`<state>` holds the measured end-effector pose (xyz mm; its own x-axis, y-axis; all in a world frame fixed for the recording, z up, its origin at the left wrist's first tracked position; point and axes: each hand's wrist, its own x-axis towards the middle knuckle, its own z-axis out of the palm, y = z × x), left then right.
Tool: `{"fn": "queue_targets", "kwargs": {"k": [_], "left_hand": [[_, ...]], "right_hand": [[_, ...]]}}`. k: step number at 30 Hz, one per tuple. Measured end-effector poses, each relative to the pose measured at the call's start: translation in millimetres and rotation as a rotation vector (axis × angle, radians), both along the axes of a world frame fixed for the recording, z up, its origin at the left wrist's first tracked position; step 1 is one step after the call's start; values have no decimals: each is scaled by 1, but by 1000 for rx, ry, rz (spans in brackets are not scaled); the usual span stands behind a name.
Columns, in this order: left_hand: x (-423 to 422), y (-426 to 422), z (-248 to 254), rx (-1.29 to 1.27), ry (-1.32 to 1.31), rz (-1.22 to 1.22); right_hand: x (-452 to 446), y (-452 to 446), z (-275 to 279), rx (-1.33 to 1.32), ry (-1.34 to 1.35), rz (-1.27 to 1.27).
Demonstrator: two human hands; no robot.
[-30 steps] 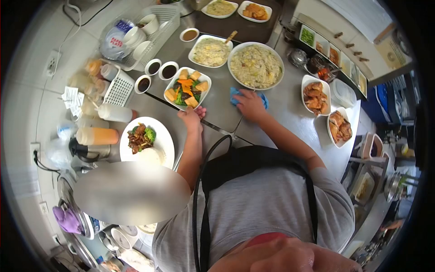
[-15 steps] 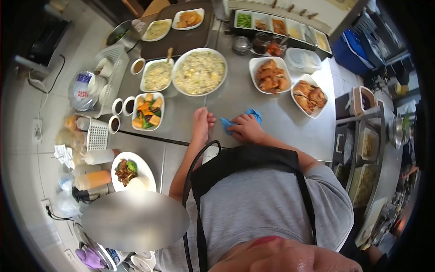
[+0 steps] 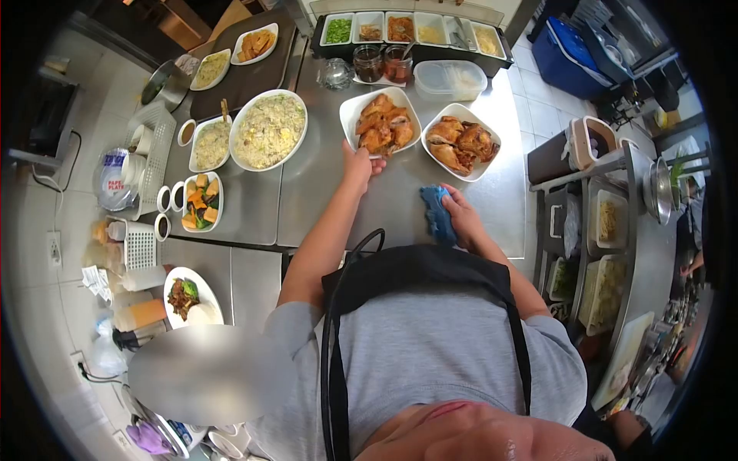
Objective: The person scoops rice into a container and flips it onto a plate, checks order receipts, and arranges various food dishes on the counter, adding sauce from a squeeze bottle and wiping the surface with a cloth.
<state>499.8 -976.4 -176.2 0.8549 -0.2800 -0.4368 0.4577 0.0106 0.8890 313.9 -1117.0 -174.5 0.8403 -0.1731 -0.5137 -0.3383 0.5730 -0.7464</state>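
My left hand (image 3: 361, 167) is at the near left edge of a white square bowl (image 3: 348, 115) of fried chicken pieces (image 3: 383, 127), thumb by the rim and fingers curled against its underside. Whether the bowl is lifted off the steel counter I cannot tell. In my right hand (image 3: 461, 215) is a crumpled blue cloth (image 3: 438, 215), held just over the counter's near right part. Beyond that hand stands a second white bowl (image 3: 474, 177) with browned chicken (image 3: 461, 144).
A big bowl of fried rice (image 3: 269, 131), a smaller rice dish (image 3: 209, 146) and a tofu-and-vegetable dish (image 3: 201, 203) stand to the left. Behind the chicken are a lidded plastic container (image 3: 450, 79), sauce jars (image 3: 369, 63) and a topping rack (image 3: 411, 48). Shelves (image 3: 569, 184) flank the right side.
My left hand has reached forward from the bare counter to the chicken bowl. My right hand has gathered up the blue cloth and shifted right. The camera view has turned to the right.
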Motion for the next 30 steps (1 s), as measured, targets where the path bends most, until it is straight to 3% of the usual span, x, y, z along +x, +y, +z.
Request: {"fn": "queue_targets", "kwargs": {"k": [3,8,11,16,18,20,23,24,25,26,29,30], "left_hand": [[-33,22,7,-73,4,40],[-83,80,30,-6,114,23],[-101,118,52,-10,150,25],[-112,176,78,-126,121,31],[-106,199,69,-155,76,76],[-100,219,76,-114,34,140],[-92,264,71,-30,15,193],[-93,279,69,-22,-24,204],[-93,290,70,4,-48,194],[-93,300,73,31,-70,184],[-92,318,57,27,-103,181],[-91,322,54,4,-83,184]], "right_hand": [[29,22,6,244,-16,-117],[70,60,10,175,-122,-271],[93,65,-5,378,-211,-75],[137,128,47,689,-314,498],[135,173,47,720,-283,583],[124,213,44,602,-217,599],[120,230,48,117,-57,603],[129,227,43,82,-21,598],[149,217,9,252,-6,556],[163,212,12,418,-30,573],[182,236,40,-37,-238,530],[193,242,41,-317,-375,657]]}}
